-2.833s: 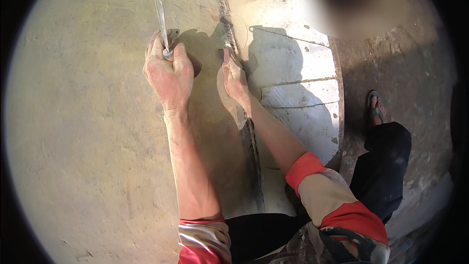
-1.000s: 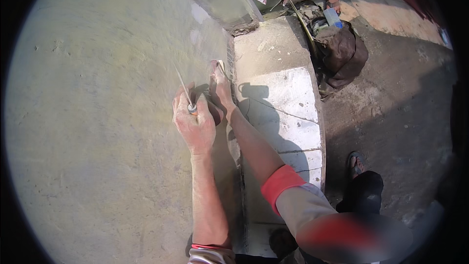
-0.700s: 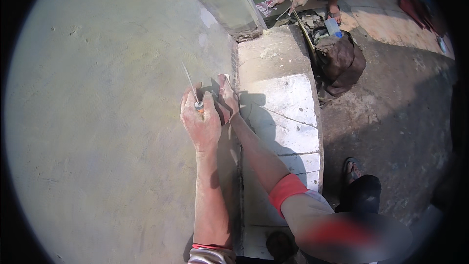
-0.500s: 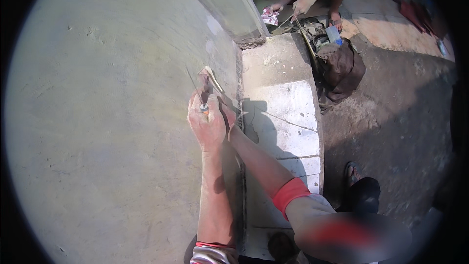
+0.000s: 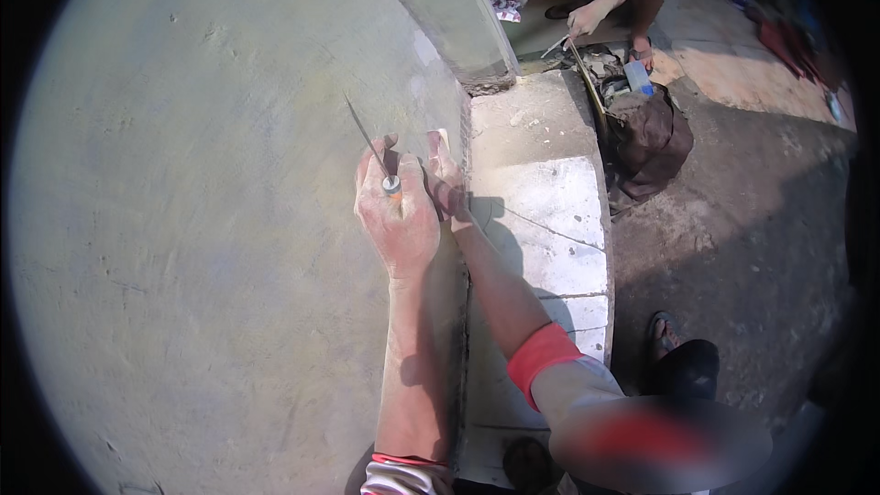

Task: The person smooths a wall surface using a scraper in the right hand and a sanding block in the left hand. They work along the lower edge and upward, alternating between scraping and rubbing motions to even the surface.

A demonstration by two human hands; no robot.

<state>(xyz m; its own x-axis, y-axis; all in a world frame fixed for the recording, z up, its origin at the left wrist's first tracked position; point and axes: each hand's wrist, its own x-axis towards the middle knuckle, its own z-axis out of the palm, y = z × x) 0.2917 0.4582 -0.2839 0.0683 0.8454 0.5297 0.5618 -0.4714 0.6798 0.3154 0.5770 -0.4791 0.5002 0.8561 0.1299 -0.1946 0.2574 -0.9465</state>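
My left hand [image 5: 397, 211], dusty, is closed around a thin-bladed scraper [image 5: 365, 135] with an orange-and-metal handle, blade pointing up, against the greenish plastered wall [image 5: 202, 220]. Something dark red under its fingers is mostly hidden. My right hand [image 5: 447, 183], just to the right and partly behind the left, grips a folded reddish-brown abrasive sheet [image 5: 437, 142] with a pale back, at the wall's edge along a white tiled ledge [image 5: 541, 220].
A co-worker in red [image 5: 596, 14] crouches at upper right, holding a stick and a crumpled wrapper [image 5: 507, 11]. Beside them lie a brown bag [image 5: 646, 147] with debris and a blue-lidded clear box [image 5: 638, 77]. My sandaled foot [image 5: 662, 335] is on dark concrete [image 5: 733, 220].
My right hand has moved right, toward the corner, and its sheet now stands more upright. My left hand has shifted right with the scraper. The view has moved slightly.
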